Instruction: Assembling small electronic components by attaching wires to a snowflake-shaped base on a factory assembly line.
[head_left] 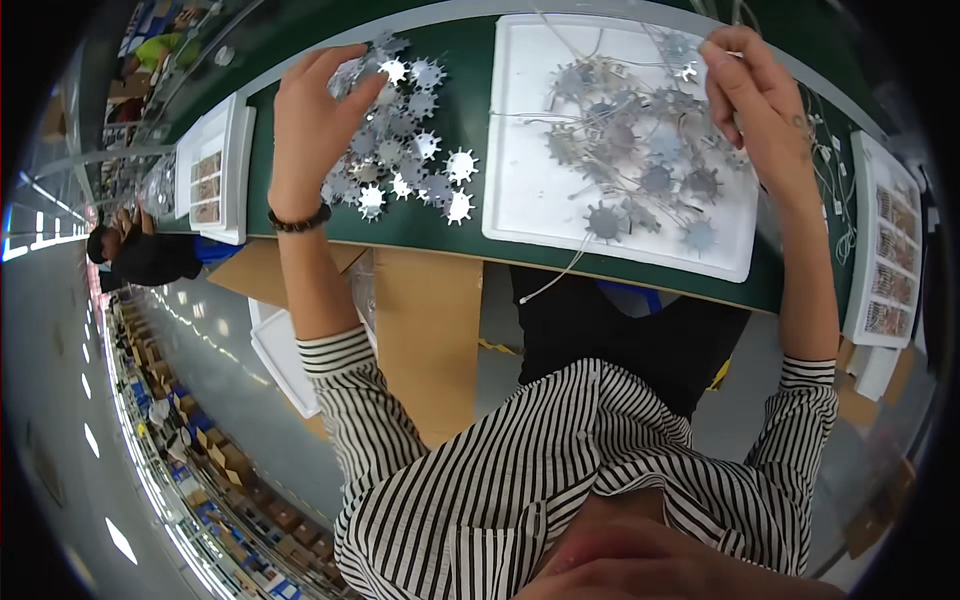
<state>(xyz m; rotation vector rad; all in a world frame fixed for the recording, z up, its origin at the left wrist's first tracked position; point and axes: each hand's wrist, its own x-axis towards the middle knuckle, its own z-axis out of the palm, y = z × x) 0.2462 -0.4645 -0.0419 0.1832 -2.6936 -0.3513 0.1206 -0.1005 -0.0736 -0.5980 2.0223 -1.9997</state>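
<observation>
On the left, my left hand (pixel 318 120) reaches over a pile of silver, star-shaped metal plates (pixel 392 140), thumb and fingers apart. A shiny plate (pixel 394 71) lies just beyond the thumb tip. My right hand (pixel 757 100) is over the right part of a white tray (pixel 520 190), its fingers curled in. Beside its fingertips shows a star-shaped plate (pixel 678 46); whether the fingers grip it or a wire is hidden. Inside the tray, similar plates with thin white wires (pixel 620 140) lie in a tangled heap.
White foam trays with sectioned small parts stand at the table's left (pixel 240 170) and right (pixel 868 250) ends. Loose white wires (pixel 840 200) lie by the right tray. A cardboard box (pixel 425 340) is below the front edge. Another person (pixel 155 255) sits farther left.
</observation>
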